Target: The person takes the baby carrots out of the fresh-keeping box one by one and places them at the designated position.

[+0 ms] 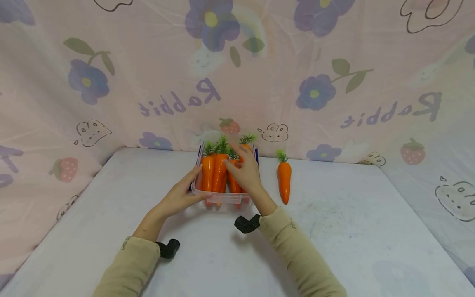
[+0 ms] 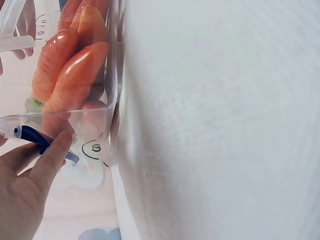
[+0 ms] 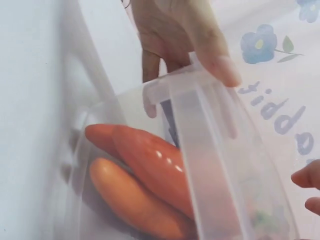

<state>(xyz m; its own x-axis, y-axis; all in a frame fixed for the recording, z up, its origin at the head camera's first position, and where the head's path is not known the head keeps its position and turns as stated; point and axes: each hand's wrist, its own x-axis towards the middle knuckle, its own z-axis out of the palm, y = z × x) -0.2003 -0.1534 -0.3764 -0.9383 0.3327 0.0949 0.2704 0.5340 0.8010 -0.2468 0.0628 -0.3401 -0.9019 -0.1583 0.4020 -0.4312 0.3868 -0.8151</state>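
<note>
A clear plastic box with dark blue side clips holds several orange toy carrots, their green tops toward the back. My left hand holds the box's near left corner, its thumb along the front rim and its fingers at the left side. In the left wrist view those fingers are at a blue clip. Over the right part of the box, my right hand has its thumb and fingers spread apart above the carrots, right beside the rightmost one. Part of that carrot is hidden behind the hand.
One more carrot lies on the white table to the right of the box, green top toward the back. Behind the table hangs a pink printed cloth. Black wrist mounts stick out from both sleeves.
</note>
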